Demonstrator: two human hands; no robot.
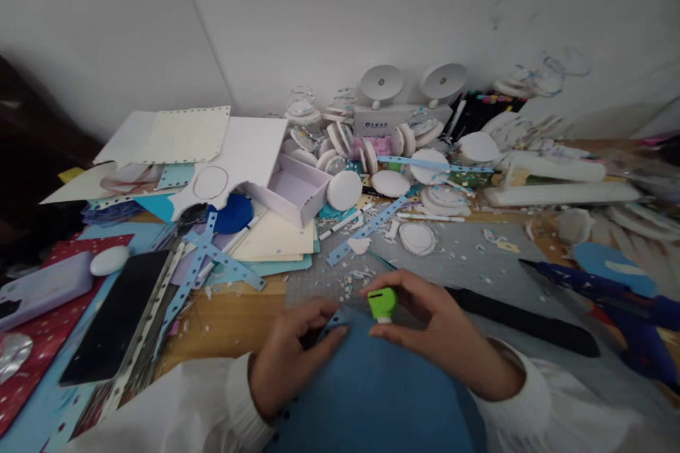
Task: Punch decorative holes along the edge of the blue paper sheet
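Observation:
My right hand [425,318] grips a small green craft punch [382,303] between thumb and fingers, above the far edge of a blue paper sheet [382,389]. With thumb and fingers closed on that sheet's upper left corner, my left hand [297,350] holds it up in front of me. Small dark punched holes run along the sheet's left edge, partly hidden by my left hand and sleeve. A grey cutting mat [478,248] strewn with paper scraps lies beyond both hands. Right of my right hand rests a black-handled tool [525,318].
A blue glue gun [595,290] lies at the right. White foam discs [344,190], punched blue strips [212,251] and an open lilac box [292,191] crowd the back. On the left are a black phone [120,318] and a lilac phone case [47,290].

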